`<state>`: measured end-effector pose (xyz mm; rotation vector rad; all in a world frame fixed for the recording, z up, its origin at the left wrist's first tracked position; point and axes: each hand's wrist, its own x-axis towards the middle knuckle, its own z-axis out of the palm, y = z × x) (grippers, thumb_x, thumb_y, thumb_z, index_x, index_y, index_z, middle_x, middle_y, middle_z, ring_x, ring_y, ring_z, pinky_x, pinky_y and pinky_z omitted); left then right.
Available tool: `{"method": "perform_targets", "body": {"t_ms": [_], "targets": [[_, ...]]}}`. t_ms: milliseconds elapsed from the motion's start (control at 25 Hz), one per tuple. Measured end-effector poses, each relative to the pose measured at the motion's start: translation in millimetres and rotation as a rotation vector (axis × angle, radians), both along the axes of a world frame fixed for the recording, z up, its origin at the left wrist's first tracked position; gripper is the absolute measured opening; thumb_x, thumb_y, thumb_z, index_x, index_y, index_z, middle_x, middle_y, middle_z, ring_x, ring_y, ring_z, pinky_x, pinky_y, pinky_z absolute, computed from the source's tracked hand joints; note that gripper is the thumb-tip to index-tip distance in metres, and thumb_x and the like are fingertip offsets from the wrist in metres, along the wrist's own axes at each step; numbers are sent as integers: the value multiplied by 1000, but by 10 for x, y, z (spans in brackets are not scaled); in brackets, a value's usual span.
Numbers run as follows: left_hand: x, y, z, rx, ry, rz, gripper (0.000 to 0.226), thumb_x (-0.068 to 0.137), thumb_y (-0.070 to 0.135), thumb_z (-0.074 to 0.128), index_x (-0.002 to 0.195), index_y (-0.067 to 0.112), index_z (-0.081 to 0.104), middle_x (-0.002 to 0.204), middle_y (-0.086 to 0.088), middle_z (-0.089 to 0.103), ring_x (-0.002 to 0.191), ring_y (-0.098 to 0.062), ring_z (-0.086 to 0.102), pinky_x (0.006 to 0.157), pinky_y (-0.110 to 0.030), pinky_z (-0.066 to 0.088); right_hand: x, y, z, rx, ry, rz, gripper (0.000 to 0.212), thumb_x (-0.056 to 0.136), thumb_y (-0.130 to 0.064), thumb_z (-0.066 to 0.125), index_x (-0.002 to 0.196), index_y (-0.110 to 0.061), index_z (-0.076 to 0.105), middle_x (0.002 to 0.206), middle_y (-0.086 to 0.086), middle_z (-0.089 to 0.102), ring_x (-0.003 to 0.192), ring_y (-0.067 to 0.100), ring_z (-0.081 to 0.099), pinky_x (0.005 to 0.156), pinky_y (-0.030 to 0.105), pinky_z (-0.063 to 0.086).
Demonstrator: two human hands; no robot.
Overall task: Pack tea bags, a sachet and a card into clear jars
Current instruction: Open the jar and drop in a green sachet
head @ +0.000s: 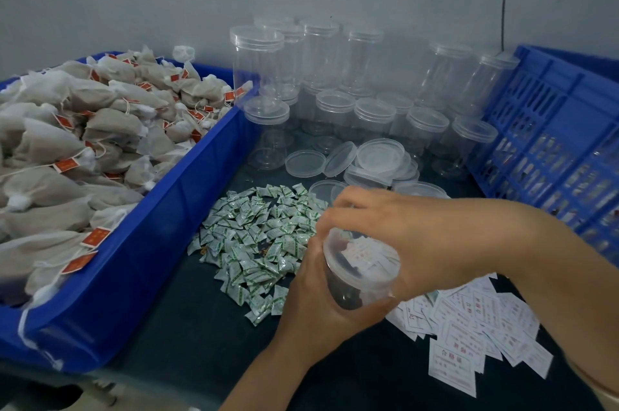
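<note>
My left hand grips a clear jar tilted toward me, with dark contents and a white card visible inside. My right hand curls over the jar's top and holds its clear lid on the rim. A heap of green-and-white sachets lies on the dark table just left of the jar. White cards with red print are scattered under my right forearm. Tea bags with red tags fill the blue bin on the left.
Several empty lidded clear jars stand stacked at the back by the grey wall. Loose clear lids lie in front of them. A blue slatted crate stands along the right side.
</note>
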<state>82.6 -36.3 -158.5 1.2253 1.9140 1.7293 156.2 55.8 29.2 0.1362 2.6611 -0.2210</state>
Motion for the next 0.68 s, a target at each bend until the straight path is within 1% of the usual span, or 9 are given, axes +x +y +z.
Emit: {"method": "perform_targets", "body": {"t_ms": [120, 160, 200, 280, 360, 400, 480, 560, 680], "targets": [[6, 54, 32, -57, 30, 6, 69, 54, 55, 79, 112, 50, 44, 113, 26, 55, 105, 2, 58, 81, -24, 55, -39, -18, -55, -207, -6, 79, 23, 84, -25, 78, 102, -30, 65, 122, -20, 53, 130, 4, 38, 107, 38, 42], [5, 69, 25, -19, -36, 4, 61, 54, 53, 80, 107, 49, 49, 108, 25, 58, 102, -1, 60, 79, -21, 55, -49, -39, -41, -278, -13, 42, 14, 86, -33, 76, 95, -26, 68, 116, -16, 63, 126, 7, 48, 106, 41, 44], [-4, 64, -1, -12, -60, 9, 59, 54, 57, 82, 104, 45, 53, 104, 22, 61, 98, -3, 62, 74, -18, 55, -63, -62, -21, -345, 5, -18, 18, 89, -41, 72, 91, -23, 69, 106, -8, 71, 111, 13, 62, 101, 46, 48], [3, 42, -19, -34, -45, 7, 74, 50, 74, 78, 110, 40, 52, 102, 20, 62, 95, 2, 62, 72, -13, 52, -105, -116, 21, -408, 186, -109, 30, 92, -50, 62, 93, -22, 71, 93, -7, 74, 88, 13, 70, 93, 46, 53], [0, 33, -46, -27, -65, 12, 88, 47, 73, 80, 121, 41, 45, 112, 20, 61, 105, 1, 60, 82, -22, 54, -131, -105, 16, -221, 396, -177, 48, 88, -69, 46, 106, -29, 64, 102, -16, 67, 93, 5, 66, 84, 34, 52], [-7, 20, -57, -26, -77, 11, 91, 48, 70, 82, 124, 42, 42, 116, 19, 60, 109, -1, 59, 86, -27, 54, -137, -107, 20, -3, 388, -211, 64, 83, -80, 31, 113, -30, 58, 105, -16, 63, 95, 6, 63, 77, 33, 48], [-2, 17, -39, -35, -81, 5, 92, 48, 71, 82, 124, 48, 37, 118, 22, 58, 112, 0, 57, 89, -29, 53, -99, -154, -33, 364, 173, -249, 84, 75, -90, 10, 113, -25, 49, 94, -11, 58, 85, 11, 57, 64, 32, 35], [0, 13, -13, -35, -77, -1, 91, 48, 71, 82, 123, 47, 37, 117, 21, 58, 111, 0, 58, 89, -31, 54, -59, -144, -125, 374, -4, -274, 74, 81, -88, 21, 112, -24, 41, 83, -8, 52, 78, 13, 51, 58, 31, 27], [6, -1, -8, -21, -55, 1, 87, 51, 67, 82, 123, 41, 40, 118, 15, 59, 109, -7, 59, 86, -36, 54, -47, -54, -16, 134, -111, -219, 56, 87, -51, 65, 133, -43, 34, 109, -6, 48, 92, 12, 54, 64, 29, 46]]}}
